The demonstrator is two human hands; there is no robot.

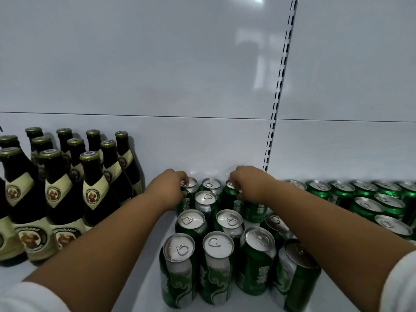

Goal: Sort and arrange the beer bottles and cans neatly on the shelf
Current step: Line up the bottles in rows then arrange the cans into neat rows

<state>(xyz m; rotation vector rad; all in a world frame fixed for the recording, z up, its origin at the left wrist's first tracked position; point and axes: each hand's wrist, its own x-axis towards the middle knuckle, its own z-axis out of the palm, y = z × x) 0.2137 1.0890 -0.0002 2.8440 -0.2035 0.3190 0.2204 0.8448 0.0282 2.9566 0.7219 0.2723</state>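
Green cans (206,200): both hands' fingers (183,176) grip back-row tops, arms outstretched.

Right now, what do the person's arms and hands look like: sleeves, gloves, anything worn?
Both forearms are bare. White sleeves end near the elbows at the bottom corners. The left hand and right hand wear no gloves; no watch or rings show.

Two bare forearms in shot, nothing worn on either from the elbow down to the grip. Well back from the left hand (167,188), a white sleeve (31,299) ends above the elbow, soft and rounded at its edge. Same behind the right hand (249,184): a white sleeve cuff (399,282). No watch, rings or gloves visible at either hand.
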